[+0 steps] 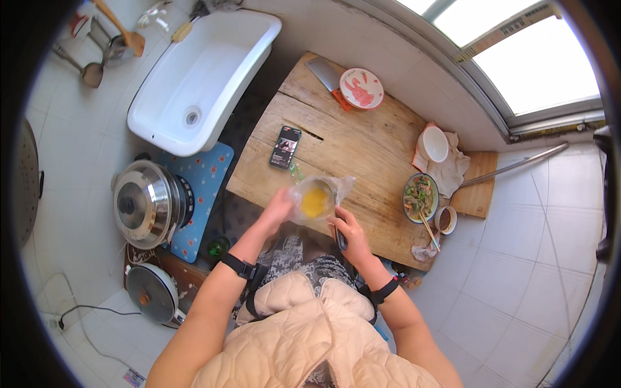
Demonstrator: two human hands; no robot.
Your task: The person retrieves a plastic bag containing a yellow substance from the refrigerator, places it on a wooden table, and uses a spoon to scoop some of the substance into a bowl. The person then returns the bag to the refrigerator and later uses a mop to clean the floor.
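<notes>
Over the near edge of a wooden table (368, 140), my hands hold a round see-through vessel with yellow contents (313, 202); whether it is glass or plastic I cannot tell. My left hand (280, 207), blurred, is at its left rim. My right hand (348, 228) grips a dark handle (341, 240) at its right side. Clear plastic film (344, 186) sticks up at the vessel's upper right. Just beyond it, a phone (285, 147) with a lit screen lies on the wood, beside a small green-patterned item (296, 172).
A cleaver (325, 73) and a rabbit-patterned bowl (362, 88) lie at the table's back. On the right stand a bowl of vegetables (420, 198) with chopsticks, a white bowl (433, 144) and a sauce cup (445, 219). To the left are a white sink (204, 72) and a lidded steel pot (145, 203).
</notes>
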